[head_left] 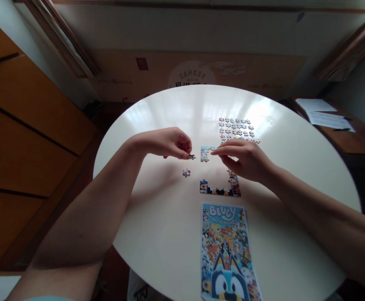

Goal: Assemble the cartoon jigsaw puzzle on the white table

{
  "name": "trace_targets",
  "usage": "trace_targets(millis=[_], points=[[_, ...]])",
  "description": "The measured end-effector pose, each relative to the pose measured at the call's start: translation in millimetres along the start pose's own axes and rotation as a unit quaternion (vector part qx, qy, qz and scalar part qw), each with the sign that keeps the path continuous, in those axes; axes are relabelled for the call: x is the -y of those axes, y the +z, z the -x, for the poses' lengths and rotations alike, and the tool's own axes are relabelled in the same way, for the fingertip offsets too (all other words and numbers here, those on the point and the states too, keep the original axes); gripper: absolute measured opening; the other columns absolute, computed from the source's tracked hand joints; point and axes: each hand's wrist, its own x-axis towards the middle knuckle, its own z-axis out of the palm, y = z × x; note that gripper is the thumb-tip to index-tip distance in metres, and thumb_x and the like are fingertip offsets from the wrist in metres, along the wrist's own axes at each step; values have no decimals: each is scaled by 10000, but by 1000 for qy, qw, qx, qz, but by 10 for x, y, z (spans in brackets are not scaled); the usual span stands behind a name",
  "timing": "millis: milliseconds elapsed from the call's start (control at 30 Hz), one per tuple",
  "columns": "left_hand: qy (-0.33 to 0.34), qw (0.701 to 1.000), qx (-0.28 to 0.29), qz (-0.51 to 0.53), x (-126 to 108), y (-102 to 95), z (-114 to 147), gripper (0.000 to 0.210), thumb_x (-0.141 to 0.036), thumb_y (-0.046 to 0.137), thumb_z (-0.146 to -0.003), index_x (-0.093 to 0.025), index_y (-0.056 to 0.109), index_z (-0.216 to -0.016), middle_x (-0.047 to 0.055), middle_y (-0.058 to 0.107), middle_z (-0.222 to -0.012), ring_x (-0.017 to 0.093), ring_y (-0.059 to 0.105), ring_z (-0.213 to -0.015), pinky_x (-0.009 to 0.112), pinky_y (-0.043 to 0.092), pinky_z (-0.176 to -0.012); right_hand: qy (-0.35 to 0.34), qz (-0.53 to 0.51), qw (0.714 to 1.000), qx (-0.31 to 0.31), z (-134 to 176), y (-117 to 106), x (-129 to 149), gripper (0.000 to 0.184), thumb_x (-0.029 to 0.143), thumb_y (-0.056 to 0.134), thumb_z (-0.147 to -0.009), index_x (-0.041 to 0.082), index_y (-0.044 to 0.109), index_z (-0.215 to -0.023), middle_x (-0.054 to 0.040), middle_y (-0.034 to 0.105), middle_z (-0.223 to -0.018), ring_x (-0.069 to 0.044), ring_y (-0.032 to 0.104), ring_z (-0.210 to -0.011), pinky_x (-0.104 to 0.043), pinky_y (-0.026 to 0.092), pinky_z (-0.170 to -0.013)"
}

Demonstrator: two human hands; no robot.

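Observation:
A small dark jigsaw piece (192,157) is pinched between the thumb and fingers of my left hand (173,143), just left of the puzzle. Below it a loose jigsaw piece (186,172) lies on the table. My right hand (243,156) hovers over the partly joined puzzle border (204,154), fingers stretched out and thumb apart, covering part of its right side. The bottom edge of the puzzle (220,191) is joined up to the right side. Rows of loose jigsaw pieces (232,125) lie beyond my right hand.
A Bluey picture sheet (226,251) lies on the round white table (157,234), near me. At the right stands a wooden desk (358,140) with papers (330,119) and pens. Wooden cabinet panels (16,138) stand on the left.

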Motion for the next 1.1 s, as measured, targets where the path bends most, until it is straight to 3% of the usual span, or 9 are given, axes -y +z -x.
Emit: trace_targets(millis=[167,367,667,967,1100], points=[[61,991,2,120,-143,82,-38,175,-306,707,-797,-175,677,-908,45,701,-784,140,623,-648,213,401,-465,-34,-8,998,-60,-66,-1,120,198,149,605,-943,250,751,-1031,-41,775,-984,-177,733,-876,-332,604,-757],[115,970,-2,216,-193,196,-127,197,-297,743,-799,-154,629,-874,32,698,-763,110,625,-589,201,429,-449,-52,14,997,-51,-128,-48,162,157,192,657,-936,274,751,-1030,-27,775,-1029,-187,730,-904,-342,600,-769],[100,950,-2,296,-193,227,-167,226,-285,785,-786,-147,640,-893,12,673,-731,81,574,-534,196,420,-441,-77,42,996,-21,-283,-245,236,121,206,644,-944,239,761,-939,-22,786,-935,-173,733,-805,-312,587,-689],[44,955,-14,292,-192,258,-209,231,-281,786,-775,-149,665,-920,12,675,-739,100,583,-573,221,469,-472,-49,28,998,-9,-162,-88,184,148,172,641,-922,234,765,-974,-16,798,-944,-168,748,-807,-301,588,-662],[31,955,-25,295,-190,270,-218,308,-287,773,-787,-152,653,-1036,11,682,-742,98,558,-557,219,416,-461,-44,44,998,0,-128,-43,176,125,212,652,-938,246,764,-981,-7,800,-941,-169,749,-792,-303,585,-638]])
